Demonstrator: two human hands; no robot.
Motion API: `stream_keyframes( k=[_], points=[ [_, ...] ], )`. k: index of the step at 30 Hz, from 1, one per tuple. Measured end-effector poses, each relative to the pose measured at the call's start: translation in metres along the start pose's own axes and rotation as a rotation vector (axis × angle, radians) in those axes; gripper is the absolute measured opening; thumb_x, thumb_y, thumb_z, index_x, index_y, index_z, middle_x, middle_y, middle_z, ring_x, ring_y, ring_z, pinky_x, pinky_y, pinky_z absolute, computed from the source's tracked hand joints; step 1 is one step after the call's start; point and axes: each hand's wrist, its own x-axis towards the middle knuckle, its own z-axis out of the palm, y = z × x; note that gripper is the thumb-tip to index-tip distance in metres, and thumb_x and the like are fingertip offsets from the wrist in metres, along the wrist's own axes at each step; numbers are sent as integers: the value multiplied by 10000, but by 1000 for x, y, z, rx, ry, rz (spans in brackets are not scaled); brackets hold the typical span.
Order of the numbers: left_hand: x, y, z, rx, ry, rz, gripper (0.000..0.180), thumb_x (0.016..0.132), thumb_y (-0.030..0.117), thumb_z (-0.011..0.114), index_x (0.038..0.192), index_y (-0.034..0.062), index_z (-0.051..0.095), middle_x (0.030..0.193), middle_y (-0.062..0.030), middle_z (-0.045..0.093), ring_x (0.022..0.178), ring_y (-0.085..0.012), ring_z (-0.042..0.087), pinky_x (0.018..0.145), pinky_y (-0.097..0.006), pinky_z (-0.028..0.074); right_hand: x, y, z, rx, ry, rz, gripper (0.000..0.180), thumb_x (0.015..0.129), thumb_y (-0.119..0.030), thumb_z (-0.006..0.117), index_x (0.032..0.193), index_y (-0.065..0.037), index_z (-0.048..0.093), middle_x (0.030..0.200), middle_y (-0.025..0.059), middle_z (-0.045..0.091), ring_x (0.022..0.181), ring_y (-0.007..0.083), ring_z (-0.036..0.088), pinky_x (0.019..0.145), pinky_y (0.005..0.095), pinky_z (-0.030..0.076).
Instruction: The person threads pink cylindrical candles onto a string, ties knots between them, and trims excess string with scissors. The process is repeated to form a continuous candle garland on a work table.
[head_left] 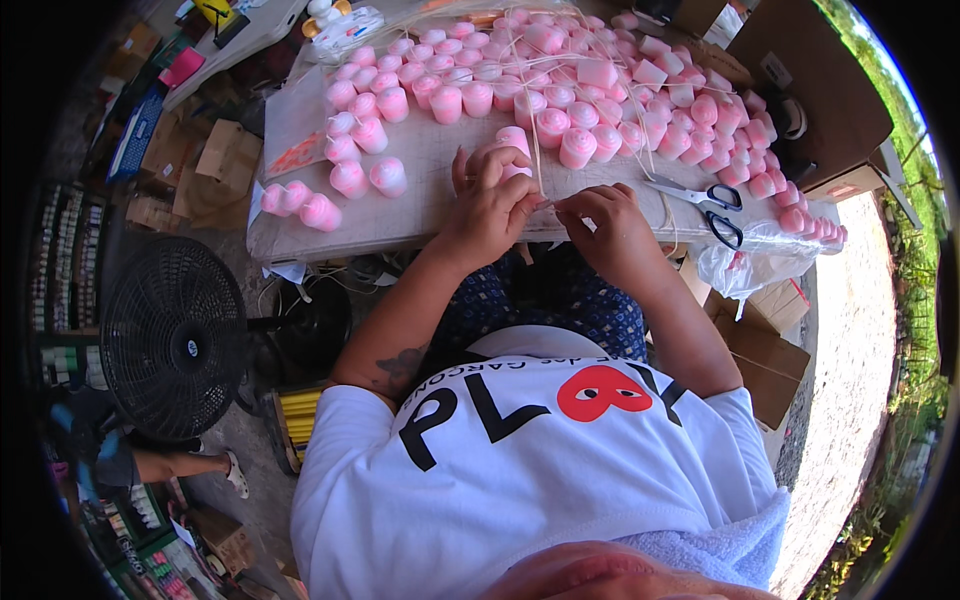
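Note:
My left hand (490, 200) and my right hand (605, 225) meet at the table's near edge, fingertips pinched close together on a thin pale string (537, 155). The string runs up from my fingers across a crowd of pink-and-white candles (580, 148) with swirled tops. One pink candle (513, 138) stands against the fingers of my left hand, partly covered by them; whether they grip it I cannot tell. To the right of my right hand lie scissors (722, 198) with dark handles and blades pointing left.
The pale table (420, 222) carries several loose candles at left and a clear plastic bag (755, 262) at its right corner. A black fan (175, 340) stands at left. Cardboard boxes (765, 350) sit below on the right. Another person's leg (180, 466) shows at lower left.

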Motion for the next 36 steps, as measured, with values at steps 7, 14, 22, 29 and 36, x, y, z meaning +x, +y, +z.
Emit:
stream_keyframes(
  k=[7,14,22,29,36],
  points=[
    [2,-14,-32,-106,-288,83,361,851,110,612,1209,149,583,1390,-81,423,1349,-319,329,1110,-489,234,-11,2,-20,270,16,21,279,814,-7,614,1085,-54,660,978,100,679,924,254,638,893,387,415],
    [19,3,-44,320,-480,173,501,820,-18,487,1287,152,555,1470,-67,384,1388,-322,296,1129,-489,243,-18,19,-19,64,136,42,347,827,24,550,1138,-96,644,1027,87,643,1010,271,582,928,426,382],
    [19,-4,-49,223,-385,160,447,780,-7,600,1209,116,588,1326,-77,506,1177,-297,523,967,-392,460,1,30,13,-154,220,-64,425,786,-38,614,1189,-171,621,1142,69,575,1095,271,508,932,434,367],
    [10,15,-67,-393,-149,-172,554,774,40,740,1277,60,510,1197,-112,570,1054,-230,610,867,-335,518,27,9,33,-208,224,-118,546,758,-177,692,1282,-251,560,1244,77,516,1199,289,429,965,506,302],
    [-4,21,-71,-1037,-28,-449,523,829,31,718,1293,43,476,1198,-90,576,1021,-150,616,857,-278,521,33,7,46,-386,202,-133,385,773,-277,693,1151,-239,636,1239,36,535,1224,267,421,982,623,218]
  ],
)
